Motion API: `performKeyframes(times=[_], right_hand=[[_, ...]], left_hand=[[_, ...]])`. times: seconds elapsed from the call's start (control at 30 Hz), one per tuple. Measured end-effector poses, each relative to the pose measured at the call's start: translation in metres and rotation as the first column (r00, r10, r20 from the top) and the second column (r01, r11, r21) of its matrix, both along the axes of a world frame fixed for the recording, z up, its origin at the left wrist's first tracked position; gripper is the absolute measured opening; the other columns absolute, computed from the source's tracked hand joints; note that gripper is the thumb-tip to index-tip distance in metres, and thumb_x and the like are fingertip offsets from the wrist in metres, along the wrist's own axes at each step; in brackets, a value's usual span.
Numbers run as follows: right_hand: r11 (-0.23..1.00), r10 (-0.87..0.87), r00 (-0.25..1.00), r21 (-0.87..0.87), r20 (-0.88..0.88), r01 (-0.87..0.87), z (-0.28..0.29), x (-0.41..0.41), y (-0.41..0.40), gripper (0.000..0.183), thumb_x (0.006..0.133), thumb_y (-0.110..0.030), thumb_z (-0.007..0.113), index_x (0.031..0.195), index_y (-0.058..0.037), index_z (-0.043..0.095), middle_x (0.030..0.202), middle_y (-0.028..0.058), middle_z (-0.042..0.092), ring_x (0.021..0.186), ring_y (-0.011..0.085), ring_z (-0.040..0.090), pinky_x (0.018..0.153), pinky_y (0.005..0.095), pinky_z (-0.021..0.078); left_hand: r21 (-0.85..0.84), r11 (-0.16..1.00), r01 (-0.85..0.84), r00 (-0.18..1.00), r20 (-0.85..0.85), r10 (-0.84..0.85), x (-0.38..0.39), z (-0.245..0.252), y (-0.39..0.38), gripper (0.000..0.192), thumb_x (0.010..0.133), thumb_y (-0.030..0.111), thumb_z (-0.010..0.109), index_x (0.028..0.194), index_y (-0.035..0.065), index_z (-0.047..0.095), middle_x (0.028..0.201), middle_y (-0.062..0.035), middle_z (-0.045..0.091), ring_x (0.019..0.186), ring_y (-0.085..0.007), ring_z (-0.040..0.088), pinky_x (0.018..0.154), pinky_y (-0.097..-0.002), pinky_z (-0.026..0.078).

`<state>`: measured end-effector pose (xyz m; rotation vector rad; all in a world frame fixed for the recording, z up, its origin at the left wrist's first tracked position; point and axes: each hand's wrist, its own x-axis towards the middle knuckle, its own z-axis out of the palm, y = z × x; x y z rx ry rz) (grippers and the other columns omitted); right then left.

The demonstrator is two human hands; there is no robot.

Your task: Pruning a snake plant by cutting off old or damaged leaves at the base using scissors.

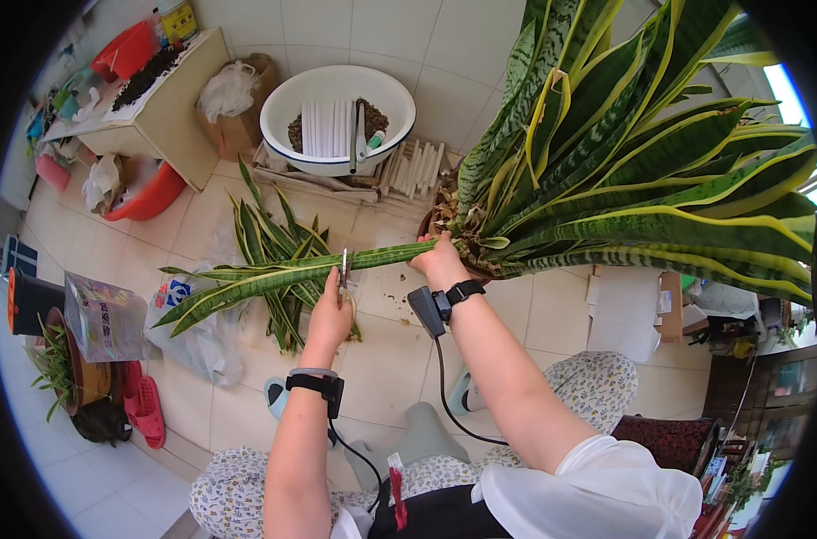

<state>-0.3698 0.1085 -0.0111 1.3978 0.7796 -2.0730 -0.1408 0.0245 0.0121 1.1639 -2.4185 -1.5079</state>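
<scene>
My left hand (pixel 330 316) is closed on a pair of scissors (pixel 344 264), whose blades stand upright across a bundle of long snake plant leaves (pixel 260 276); whether they cut into it cannot be told. With my right hand (pixel 439 259) I grip the bundle's other end, beside the base of a large potted snake plant (pixel 597 168). Its yellow-edged leaves spread to the upper right, and the pot (pixel 427 222) is mostly hidden behind them. Below the bundle, a heap of loose snake plant leaves (pixel 280 236) lies on the tiled floor.
Beyond the heap stands a white enamel basin (pixel 270 135) holding brown material and white sticks. Clear plastic bags (pixel 209 350) and a printed pouch (pixel 105 316) are on the left. Cardboard (pixel 624 310) lies right. Crumbs of debris (pixel 398 300) dot the floor near my hands; cables hang from both wrists.
</scene>
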Motion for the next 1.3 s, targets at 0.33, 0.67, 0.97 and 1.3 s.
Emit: performKeyframes(times=[0.33,0.67,0.97,1.3], right_hand=[[0.982,0.151,0.974,-0.088,-0.166,-0.167,-0.015,0.021,0.031,0.023,0.093,-0.036,0.054,0.089,-0.0141,0.049,0.079,-0.0007,0.055,0.077,0.0160,0.054,0.082,0.0420,0.0433],[0.932,0.175,0.954,0.354,-0.245,-0.080,-0.069,-0.016,0.042,0.033,0.081,-0.021,0.064,0.102,0.0024,0.054,0.103,0.0130,0.059,0.088,0.0218,0.057,0.075,0.0332,0.0472],[0.944,0.232,0.934,0.294,-0.273,-0.149,-0.067,-0.023,0.053,0.022,0.090,-0.015,0.051,0.106,-0.0001,0.046,0.100,0.0148,0.056,0.091,0.0294,0.056,0.085,0.0473,0.0474],[0.946,0.305,0.885,0.007,-0.352,-0.324,-0.045,0.007,0.064,0.025,0.089,-0.017,0.052,0.106,-0.0003,0.046,0.099,0.0173,0.056,0.095,0.0339,0.057,0.091,0.0495,0.0471]], left_hand=[[0.061,0.996,0.065,0.996,0.064,-0.069,0.007,-0.010,0.008,0.065,0.082,0.011,0.053,0.143,0.0113,0.030,0.095,-0.0190,0.061,0.088,-0.0329,0.060,0.081,-0.0389,0.047],[0.075,0.988,0.132,0.987,0.081,-0.138,-0.002,-0.022,0.023,0.068,0.081,0.011,0.053,0.144,0.0097,0.028,0.105,-0.0223,0.061,0.098,-0.0358,0.060,0.086,-0.0404,0.046],[0.047,0.988,0.148,0.983,0.099,-0.152,-0.013,-0.018,0.029,0.072,0.082,0.009,0.053,0.146,0.0106,0.020,0.110,-0.0254,0.060,0.099,-0.0368,0.060,0.086,-0.0390,0.047],[0.067,0.988,0.138,0.981,0.128,-0.146,-0.004,-0.025,0.026,0.073,0.083,0.009,0.053,0.147,0.0090,0.019,0.111,-0.0254,0.060,0.101,-0.0384,0.059,0.088,-0.0403,0.046]])
